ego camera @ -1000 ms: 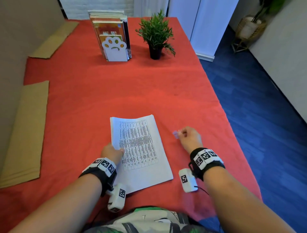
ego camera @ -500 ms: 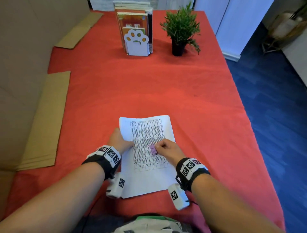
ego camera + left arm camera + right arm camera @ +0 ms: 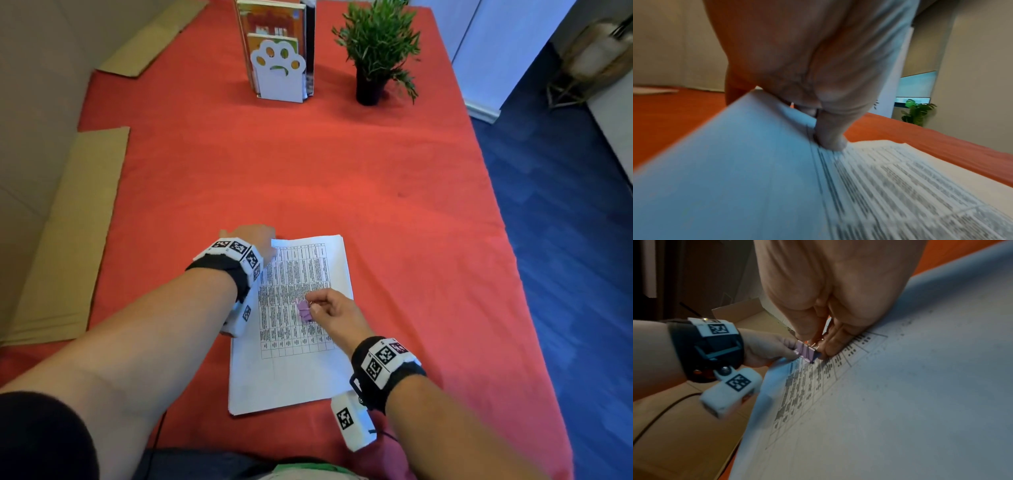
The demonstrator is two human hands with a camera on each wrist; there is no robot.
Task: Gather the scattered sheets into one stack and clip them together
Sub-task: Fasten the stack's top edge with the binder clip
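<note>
A stack of white printed sheets (image 3: pixel 301 342) lies on the red tablecloth (image 3: pixel 308 164) in front of me. My left hand (image 3: pixel 260 245) grips the stack's far left corner, thumb on top (image 3: pixel 830 138), and lifts that edge of the sheets (image 3: pixel 756 162). Over the middle of the sheets (image 3: pixel 900 402) my right hand (image 3: pixel 329 308) pinches a small purple binder clip (image 3: pixel 303 310) by its wire handles. In the right wrist view the clip (image 3: pixel 806 352) sits between my fingertips just above the printed table.
At the table's far end stand a book holder with a white paw-shaped end (image 3: pixel 279 72) and a small potted plant (image 3: pixel 376 51). Flat cardboard pieces (image 3: pixel 75 222) lie along the left edge. The table's right edge drops to a blue floor (image 3: pixel 565 222).
My left hand slid up from the stack's left side to its far left corner and lifted it. My right hand carried the purple clip from right of the stack to over its middle.
</note>
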